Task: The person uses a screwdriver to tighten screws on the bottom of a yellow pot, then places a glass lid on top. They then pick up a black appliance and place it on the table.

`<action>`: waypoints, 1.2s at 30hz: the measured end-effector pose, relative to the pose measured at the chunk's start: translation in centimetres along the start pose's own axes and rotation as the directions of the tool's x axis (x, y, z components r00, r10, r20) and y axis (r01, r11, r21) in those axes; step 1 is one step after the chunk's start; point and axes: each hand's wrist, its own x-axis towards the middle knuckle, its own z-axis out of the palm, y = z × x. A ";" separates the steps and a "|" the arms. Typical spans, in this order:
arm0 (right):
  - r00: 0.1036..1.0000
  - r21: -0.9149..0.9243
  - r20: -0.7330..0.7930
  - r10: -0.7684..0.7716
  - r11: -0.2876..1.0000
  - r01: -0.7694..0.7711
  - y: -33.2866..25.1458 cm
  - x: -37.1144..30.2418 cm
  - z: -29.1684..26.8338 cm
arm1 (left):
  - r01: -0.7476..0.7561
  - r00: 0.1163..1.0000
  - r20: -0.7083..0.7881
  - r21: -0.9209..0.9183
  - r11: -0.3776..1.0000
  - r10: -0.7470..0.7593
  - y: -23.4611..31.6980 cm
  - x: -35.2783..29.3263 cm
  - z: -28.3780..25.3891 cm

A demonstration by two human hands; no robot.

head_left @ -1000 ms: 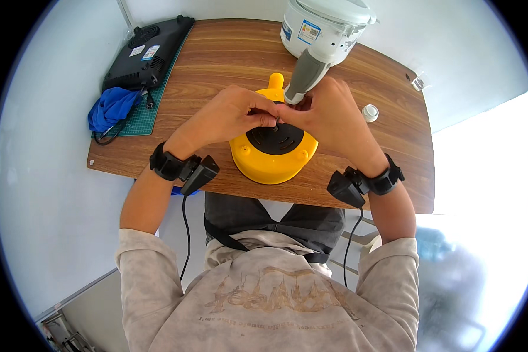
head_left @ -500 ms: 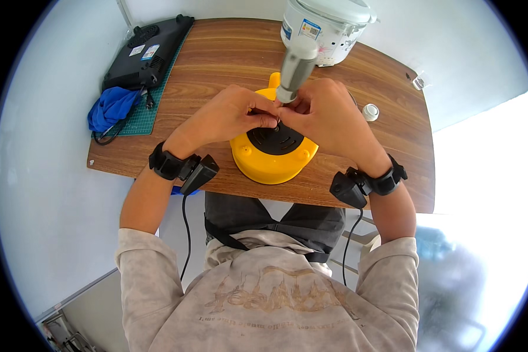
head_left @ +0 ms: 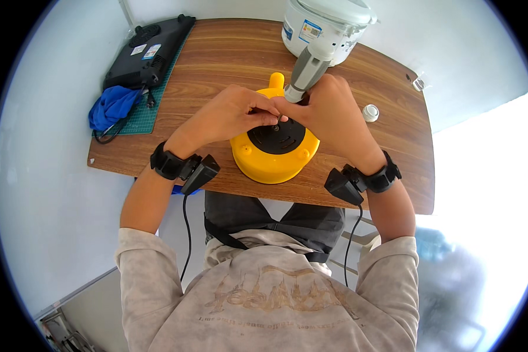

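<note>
A yellow round appliance with a stubby yellow handle lies upside down near the table's front edge. Its black vented bottom plate faces up. My right hand is closed around the lower end of a thick grey-and-white screwdriver, which leans up and to the right above the plate. The tool's tip is hidden by my fingers. Just left of it, my left hand pinches thumb and fingers together over the plate, touching the right fingertips. Whatever lies in that pinch is too small to name.
A white rice cooker stands at the back, close behind the screwdriver. At the far left, a black appliance and a blue cloth rest on a green cutting mat. To the right sits a small white round container.
The screwdriver's handle has tilted further right, and my right hand has turned with it. My left hand stays almost in place, still pinched. The yellow appliance has hardly moved.
</note>
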 end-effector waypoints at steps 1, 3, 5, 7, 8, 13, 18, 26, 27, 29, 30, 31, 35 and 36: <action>1.000 0.006 0.008 0.001 1.000 -0.001 -0.1 0.0 -0.1 | 0.004 1.000 0.003 -0.005 1.000 -0.004 0.3 0.0 -0.1; 1.000 0.016 0.022 0.004 1.000 -0.005 -0.3 -0.1 -0.3 | 0.013 1.000 0.013 0.002 1.000 -0.013 0.7 -0.1 -0.3; 0.999 -0.018 0.032 -0.020 1.000 0.021 0.2 -0.1 -0.3 | 0.022 0.999 0.026 0.026 0.999 -0.023 0.9 -0.1 -0.4; 0.998 -0.027 0.052 -0.016 0.999 0.018 0.1 0.0 -0.3 | 0.029 0.999 0.020 -0.003 1.000 -0.029 0.7 -0.2 -0.3; 0.998 -0.021 0.064 0.001 1.000 0.000 -0.3 0.0 -0.6 | 0.033 0.999 0.017 -0.017 0.999 -0.032 0.6 -0.3 -0.3; 0.994 0.093 0.113 0.004 0.996 -0.015 -0.5 -0.1 -1.1 | 0.068 0.997 0.021 0.005 0.998 -0.068 1.2 -0.2 -0.2; 0.980 0.046 0.193 0.049 0.997 -0.059 -1.2 0.2 -1.4 | 0.078 0.996 0.030 0.032 0.996 -0.079 1.2 -0.3 -0.4; 0.997 -0.006 0.070 -0.030 1.000 0.030 -0.9 -0.1 0.0 | 0.070 0.997 0.025 -0.022 0.997 -0.069 0.0 -0.2 -0.4; 0.998 -0.058 0.053 -0.027 0.998 0.030 -1.2 -0.1 -0.1 | 0.059 0.998 0.025 -0.028 0.998 -0.058 0.1 -0.2 -0.3; 0.999 -0.074 0.023 -0.048 0.996 0.050 -0.2 0.0 0.2 | 0.038 0.999 0.024 -0.041 0.998 -0.037 0.4 -0.1 -0.2; 0.998 -0.082 0.008 -0.059 0.995 0.060 0.2 0.1 0.2 | 0.050 0.998 0.030 -0.016 0.999 -0.049 0.7 -0.1 -0.3; 0.996 -0.068 0.016 -0.092 0.993 0.093 0.4 0.2 0.1 | 0.061 0.998 0.034 0.010 0.998 -0.062 1.1 -0.1 -0.4; 0.992 0.138 0.115 -0.045 0.990 0.029 0.0 0.0 -0.5 | 0.049 0.998 0.038 0.030 0.998 -0.050 1.0 -0.4 -0.4; 0.987 0.219 0.163 0.007 0.975 -0.043 -0.2 -0.1 -0.7 | 0.052 0.997 0.046 0.036 0.998 -0.054 1.1 -0.4 -0.5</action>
